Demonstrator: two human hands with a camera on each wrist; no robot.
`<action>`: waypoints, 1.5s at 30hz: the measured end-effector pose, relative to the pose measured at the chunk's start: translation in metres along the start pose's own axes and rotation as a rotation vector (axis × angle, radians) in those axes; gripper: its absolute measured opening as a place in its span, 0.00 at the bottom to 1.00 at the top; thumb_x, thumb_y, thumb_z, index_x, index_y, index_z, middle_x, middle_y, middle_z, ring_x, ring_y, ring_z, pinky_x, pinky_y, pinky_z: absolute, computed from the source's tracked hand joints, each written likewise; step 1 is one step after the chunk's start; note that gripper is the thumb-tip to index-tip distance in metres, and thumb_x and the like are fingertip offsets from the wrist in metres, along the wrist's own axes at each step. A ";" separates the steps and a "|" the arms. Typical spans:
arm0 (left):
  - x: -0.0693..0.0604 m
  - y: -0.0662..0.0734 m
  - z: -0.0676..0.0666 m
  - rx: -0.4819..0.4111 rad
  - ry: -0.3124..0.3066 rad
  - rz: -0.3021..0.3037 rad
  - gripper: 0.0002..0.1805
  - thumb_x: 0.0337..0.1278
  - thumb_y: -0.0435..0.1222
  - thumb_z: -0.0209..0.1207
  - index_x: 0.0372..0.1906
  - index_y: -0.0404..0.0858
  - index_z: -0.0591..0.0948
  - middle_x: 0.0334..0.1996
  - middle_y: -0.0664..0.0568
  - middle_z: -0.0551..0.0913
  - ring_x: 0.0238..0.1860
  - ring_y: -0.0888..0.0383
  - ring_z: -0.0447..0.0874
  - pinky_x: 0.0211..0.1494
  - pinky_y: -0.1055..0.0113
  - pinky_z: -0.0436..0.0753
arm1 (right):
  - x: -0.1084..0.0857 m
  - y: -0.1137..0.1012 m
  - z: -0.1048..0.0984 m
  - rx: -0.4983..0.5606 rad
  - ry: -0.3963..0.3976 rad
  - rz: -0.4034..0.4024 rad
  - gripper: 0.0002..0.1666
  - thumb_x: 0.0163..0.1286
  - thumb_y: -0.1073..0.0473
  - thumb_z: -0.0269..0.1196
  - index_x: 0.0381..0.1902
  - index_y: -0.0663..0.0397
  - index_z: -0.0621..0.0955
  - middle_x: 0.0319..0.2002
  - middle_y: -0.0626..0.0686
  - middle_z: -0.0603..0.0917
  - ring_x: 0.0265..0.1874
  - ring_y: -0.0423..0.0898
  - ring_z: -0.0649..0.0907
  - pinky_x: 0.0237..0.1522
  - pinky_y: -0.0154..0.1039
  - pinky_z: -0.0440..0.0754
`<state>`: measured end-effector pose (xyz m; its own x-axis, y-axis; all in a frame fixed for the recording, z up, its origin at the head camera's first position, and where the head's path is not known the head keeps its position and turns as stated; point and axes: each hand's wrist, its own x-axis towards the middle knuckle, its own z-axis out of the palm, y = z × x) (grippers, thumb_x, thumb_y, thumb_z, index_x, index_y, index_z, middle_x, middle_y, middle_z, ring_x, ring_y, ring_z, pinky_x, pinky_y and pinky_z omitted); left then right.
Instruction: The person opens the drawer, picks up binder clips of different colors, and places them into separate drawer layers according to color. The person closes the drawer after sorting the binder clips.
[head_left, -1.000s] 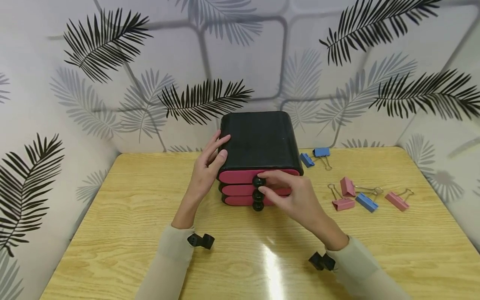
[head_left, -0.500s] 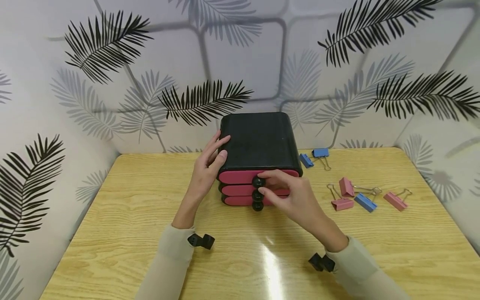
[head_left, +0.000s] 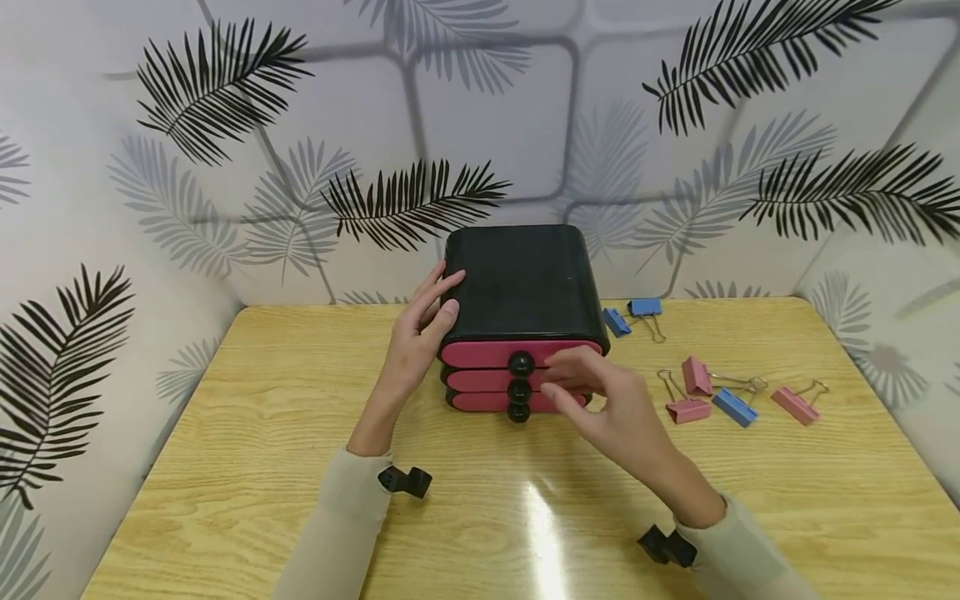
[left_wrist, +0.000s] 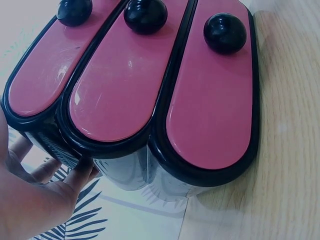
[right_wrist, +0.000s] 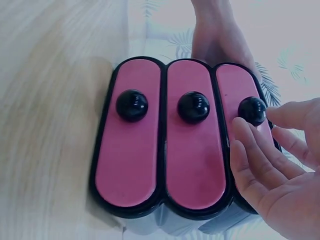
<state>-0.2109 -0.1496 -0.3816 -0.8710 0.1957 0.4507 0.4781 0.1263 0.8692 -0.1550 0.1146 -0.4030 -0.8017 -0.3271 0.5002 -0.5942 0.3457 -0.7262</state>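
Observation:
A black drawer box (head_left: 521, 287) with three pink drawer fronts, all pushed in, stands on the table. Each front carries a round black knob, stacked as top knob (head_left: 521, 364), middle knob (head_left: 519, 391) and bottom knob (head_left: 519, 412). My left hand (head_left: 408, 354) rests along the box's left side, fingers extended; in the left wrist view the hand (left_wrist: 45, 195) touches the side wall. Just right of the top knob hovers my right hand (head_left: 615, 408), fingers loosely bent and holding nothing. In the right wrist view its fingers (right_wrist: 262, 160) are close to that knob.
Right of the box lie several binder clips: blue ones at the back, such as a blue clip (head_left: 645, 307), and a mixed group nearer, with a pink clip (head_left: 796, 406) and another blue clip (head_left: 735, 407). A patterned wall (head_left: 487, 108) rises behind the wooden table (head_left: 285, 467).
My right hand has let go of the top knob and moved a little to the right and down. The left hand stays against the box, and the drawers look unmoved.

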 end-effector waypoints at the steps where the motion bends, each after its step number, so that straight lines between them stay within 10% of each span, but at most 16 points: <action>1: 0.000 0.000 0.000 0.002 -0.001 -0.001 0.25 0.75 0.31 0.49 0.73 0.29 0.71 0.80 0.37 0.55 0.73 0.39 0.68 0.71 0.41 0.68 | -0.002 0.001 -0.001 0.001 0.003 0.006 0.13 0.68 0.65 0.71 0.50 0.54 0.84 0.41 0.49 0.90 0.36 0.39 0.88 0.38 0.37 0.86; 45: 0.001 0.000 0.000 -0.006 -0.009 0.006 0.25 0.75 0.30 0.48 0.73 0.29 0.71 0.80 0.37 0.54 0.74 0.39 0.66 0.71 0.41 0.68 | -0.006 0.028 0.032 0.111 -0.069 0.219 0.13 0.66 0.62 0.73 0.49 0.50 0.87 0.42 0.48 0.90 0.39 0.41 0.89 0.43 0.39 0.87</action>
<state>-0.2116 -0.1495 -0.3815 -0.8668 0.2054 0.4544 0.4830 0.1191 0.8675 -0.1649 0.0982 -0.4414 -0.9018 -0.3156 0.2951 -0.3934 0.3176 -0.8627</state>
